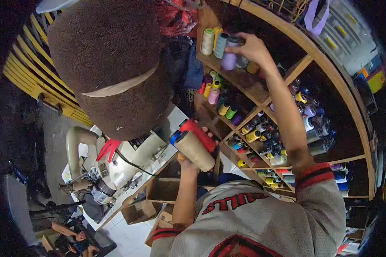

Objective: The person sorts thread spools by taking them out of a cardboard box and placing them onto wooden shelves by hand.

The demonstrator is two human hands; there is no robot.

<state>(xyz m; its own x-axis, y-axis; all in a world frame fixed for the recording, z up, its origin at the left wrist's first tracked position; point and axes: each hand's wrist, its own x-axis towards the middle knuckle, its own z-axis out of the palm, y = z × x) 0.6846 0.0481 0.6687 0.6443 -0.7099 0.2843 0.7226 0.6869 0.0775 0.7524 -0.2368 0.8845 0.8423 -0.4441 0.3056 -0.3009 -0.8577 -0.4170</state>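
My left hand point(186, 162) is closed around several large thread cones at the middle of the view: a beige cone point(195, 151), a red cone point(200, 135) and a blue one point(175, 137) partly hidden behind them. Up at the top shelf, my right hand point(249, 48) has its fingers on the upper end of a purple thread cone point(229, 58). Beside that cone stand a grey-blue cone point(221, 46), a yellow cone point(217, 35) and a pale green cone point(208, 42).
A curved wooden shelf point(305, 68) holds many thread spools in compartments. At the left are a white sewing machine point(82, 141) on a table, red scissors point(109, 149) and a yellow slatted chair point(32, 85). A large brown fabric shape point(109, 55) fills the upper left. Another person point(75, 242) shows at the lower left.
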